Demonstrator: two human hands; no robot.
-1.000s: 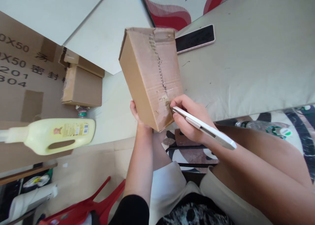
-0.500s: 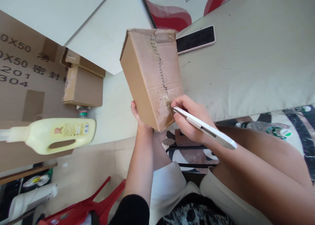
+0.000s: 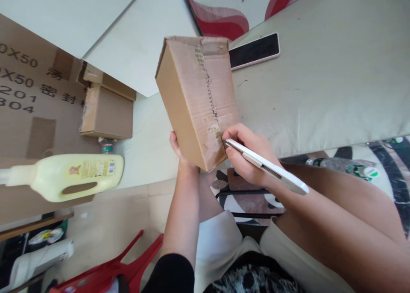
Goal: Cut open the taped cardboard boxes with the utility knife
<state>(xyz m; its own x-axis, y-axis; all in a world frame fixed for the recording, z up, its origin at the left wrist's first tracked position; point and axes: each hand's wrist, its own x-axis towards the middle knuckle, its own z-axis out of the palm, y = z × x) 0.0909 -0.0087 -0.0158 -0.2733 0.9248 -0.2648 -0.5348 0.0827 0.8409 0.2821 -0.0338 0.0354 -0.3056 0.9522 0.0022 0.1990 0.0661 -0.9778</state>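
Note:
A brown cardboard box (image 3: 182,101) is held tilted above my lap, its taped face turned up with a ragged slit along the tape seam. My left hand (image 3: 179,150) grips the box from beneath at its lower left; most of those fingers are hidden behind it. In my right hand (image 3: 248,150) is a white utility knife (image 3: 267,167), held like a pen. Its front end meets the box near the lower end of the slit, and the blade itself is hard to make out. My right fingertips are at the box's lower right edge.
On the pale surface beyond the box lies a phone (image 3: 256,51). Leftward are a yellow jug (image 3: 80,171), a smaller carton (image 3: 112,113) and a large printed carton (image 3: 19,88). A plastic bottle (image 3: 336,165) lies at right; a red chair (image 3: 128,263) stands lower left.
Almost nothing differs. The view has shifted very slightly, and the box, the knife and both hands keep the same positions.

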